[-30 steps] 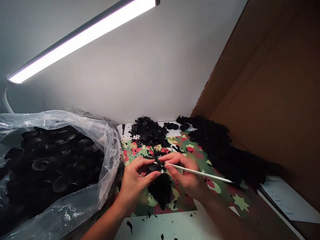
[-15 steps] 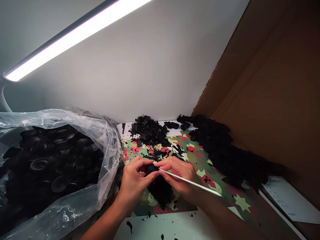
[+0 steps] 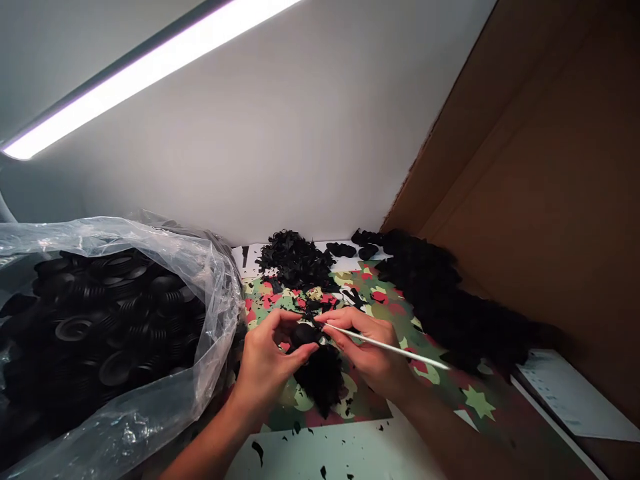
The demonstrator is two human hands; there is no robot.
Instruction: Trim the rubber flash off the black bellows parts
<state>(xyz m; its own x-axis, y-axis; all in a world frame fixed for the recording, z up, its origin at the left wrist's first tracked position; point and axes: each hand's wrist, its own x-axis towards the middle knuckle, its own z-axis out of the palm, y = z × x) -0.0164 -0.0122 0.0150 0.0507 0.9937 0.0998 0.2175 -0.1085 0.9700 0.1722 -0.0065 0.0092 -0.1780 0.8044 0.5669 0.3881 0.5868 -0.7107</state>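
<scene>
My left hand (image 3: 265, 353) is closed around a small rounded black part (image 3: 305, 335), with thumb and fingertips at its sides. It looks like the ribbed black pieces (image 3: 117, 313) lying in the clear bag. Between the fingers of my right hand (image 3: 373, 350) is a thin white stick-like tool (image 3: 405, 352), its rear end pointing down to the right. The front end of this tool lies close to the black part; whether it touches cannot be made out. Just below my hands a dark heap (image 3: 321, 383) rests on the camouflage-patterned mat (image 3: 360, 408).
The clear plastic bag (image 3: 223, 293) stands at the left. Black scraps (image 3: 295, 260) are heaped at the back, and a long black pile (image 3: 435, 300) runs along the cardboard wall (image 3: 545, 220). A white flat object (image 3: 575, 393) lies at right; a lamp (image 3: 150, 77) shines above.
My right hand and the white tool have moved slightly right, away from my left fingertips. More of the black part shows between my hands. The view has shifted slightly.
</scene>
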